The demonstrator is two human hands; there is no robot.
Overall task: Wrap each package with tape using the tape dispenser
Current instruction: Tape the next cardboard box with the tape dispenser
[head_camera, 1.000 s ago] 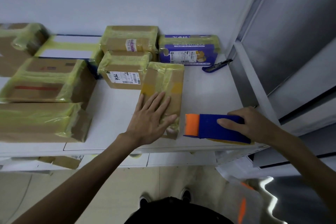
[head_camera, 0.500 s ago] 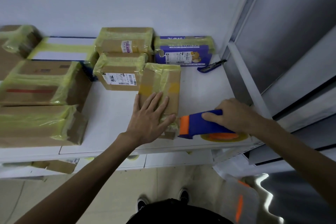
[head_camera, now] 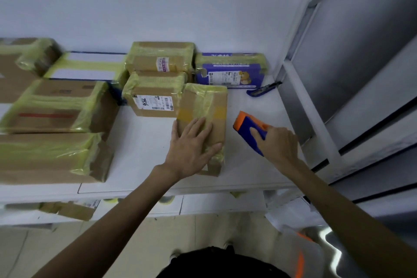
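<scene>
A narrow cardboard package (head_camera: 206, 106) with yellowish tape around it lies near the middle of the white table (head_camera: 144, 156). My left hand (head_camera: 191, 149) rests flat on its near half, fingers spread. Just to its right, my right hand (head_camera: 276, 144) grips a blue tape dispenser (head_camera: 249, 130) with an orange front end. The dispenser is tilted, its orange tip pointing up and left, a short gap from the package's right side. The tape roll itself is hidden behind my hand.
Several taped packages crowd the left and back: two large cardboard boxes (head_camera: 52, 156) at left, a labelled box (head_camera: 153, 95) and a purple box (head_camera: 230, 70) by the wall. A blue utility knife (head_camera: 262, 89) lies at back right. A metal frame (head_camera: 316, 106) borders the right.
My right hand lifted the dispenser off the table's front edge and swung it up and back, tilting its orange end toward the package. My left hand stayed on the package.
</scene>
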